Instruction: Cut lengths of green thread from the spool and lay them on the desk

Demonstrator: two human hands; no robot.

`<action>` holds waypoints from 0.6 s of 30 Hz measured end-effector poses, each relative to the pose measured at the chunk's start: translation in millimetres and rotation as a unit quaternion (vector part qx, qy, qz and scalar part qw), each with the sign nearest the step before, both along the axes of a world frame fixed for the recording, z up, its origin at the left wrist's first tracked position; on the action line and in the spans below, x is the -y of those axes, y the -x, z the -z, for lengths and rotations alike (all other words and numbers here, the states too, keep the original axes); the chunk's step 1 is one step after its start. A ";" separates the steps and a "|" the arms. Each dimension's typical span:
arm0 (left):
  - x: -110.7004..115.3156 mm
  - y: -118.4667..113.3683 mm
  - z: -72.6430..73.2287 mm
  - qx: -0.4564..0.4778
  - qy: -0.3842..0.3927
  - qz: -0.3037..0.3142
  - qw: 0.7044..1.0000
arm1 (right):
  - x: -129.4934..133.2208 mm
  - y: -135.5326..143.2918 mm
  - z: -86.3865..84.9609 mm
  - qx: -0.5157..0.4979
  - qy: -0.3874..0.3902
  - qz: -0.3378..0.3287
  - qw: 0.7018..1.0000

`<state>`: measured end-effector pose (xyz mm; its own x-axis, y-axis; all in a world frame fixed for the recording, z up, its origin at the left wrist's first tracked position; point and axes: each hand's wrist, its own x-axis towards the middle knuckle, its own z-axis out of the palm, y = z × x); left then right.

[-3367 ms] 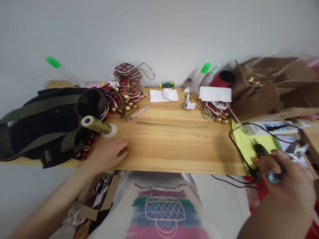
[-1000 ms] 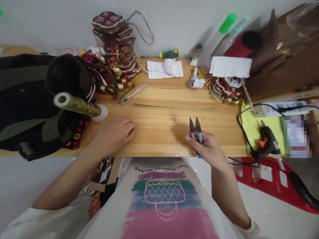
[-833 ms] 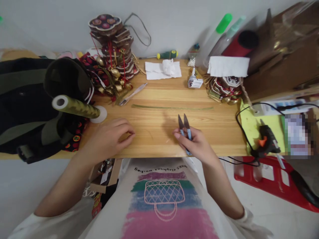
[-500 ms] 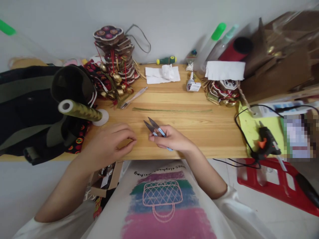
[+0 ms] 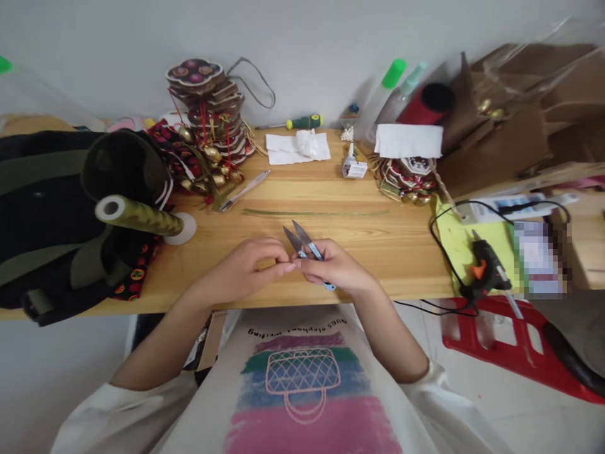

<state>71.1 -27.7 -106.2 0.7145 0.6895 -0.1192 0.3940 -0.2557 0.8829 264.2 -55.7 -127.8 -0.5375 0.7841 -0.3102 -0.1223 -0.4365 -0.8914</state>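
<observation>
My right hand [image 5: 333, 266] holds a pair of small blue-handled snips [image 5: 309, 248], the two dark blades pointing up and to the left, apart from each other. My left hand [image 5: 253, 268] meets the fingertips of my right hand, its thumb and forefinger pinched together at the snips' left side. What lies between those fingertips is too small to make out. Beyond both hands, thin green cords [image 5: 314, 213] lie straight across the wooden table [image 5: 401, 252].
A spool of olive ribbon [image 5: 142, 216] stands left, beside a dark bag [image 5: 42, 189]. Stacked ornaments with bells [image 5: 208, 101], a pen [image 5: 246, 190], a screwdriver [image 5: 305, 122] and a glue bottle [image 5: 353, 165] are farther back. A glue gun [image 5: 491, 268] lies right.
My left hand has moved right and now meets my right hand's fingertips. The snips are still in my right hand. The camera view has shifted slightly.
</observation>
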 end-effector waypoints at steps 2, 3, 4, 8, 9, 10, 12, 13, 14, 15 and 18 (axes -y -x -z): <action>-0.6 -1.8 -1.3 0.041 0.049 -0.020 0.998 | 0.7 -2.8 1.9 -0.025 0.020 -0.003 1.000; -0.5 -2.3 -1.6 0.072 0.081 -0.036 0.993 | 1.1 -4.1 2.8 -0.037 0.032 -0.005 0.999; -0.2 -2.8 -1.8 0.108 0.115 -0.056 0.986 | 1.4 -5.3 3.6 -0.050 0.043 -0.005 0.998; 2.3 -5.1 -0.9 0.225 0.241 -0.139 0.934 | 2.7 -8.3 6.5 -0.091 0.065 0.006 0.994; 2.9 -5.6 -0.6 0.238 0.262 -0.154 0.922 | 2.9 -8.6 7.1 -0.098 0.067 0.005 0.993; 3.4 -5.9 -0.3 0.245 0.278 -0.166 0.914 | 3.2 -8.8 7.7 -0.104 0.069 0.005 0.992; 3.8 -6.1 0.1 0.253 0.293 -0.189 0.903 | 3.5 -9.0 8.6 -0.111 0.071 0.007 0.991; 3.8 -6.0 0.3 0.258 0.296 -0.198 0.898 | 3.6 -9.0 9.0 -0.113 0.071 0.008 0.991; 3.7 -5.9 0.4 0.264 0.300 -0.205 0.893 | 3.6 -8.8 9.2 -0.114 0.072 0.011 0.991; 3.6 -5.8 0.5 0.274 0.305 -0.208 0.888 | 3.6 -8.7 9.3 -0.115 0.073 0.016 0.991; 4.0 -5.9 0.2 0.302 0.319 -0.200 0.876 | 3.2 -7.9 9.3 -0.114 0.077 0.027 0.990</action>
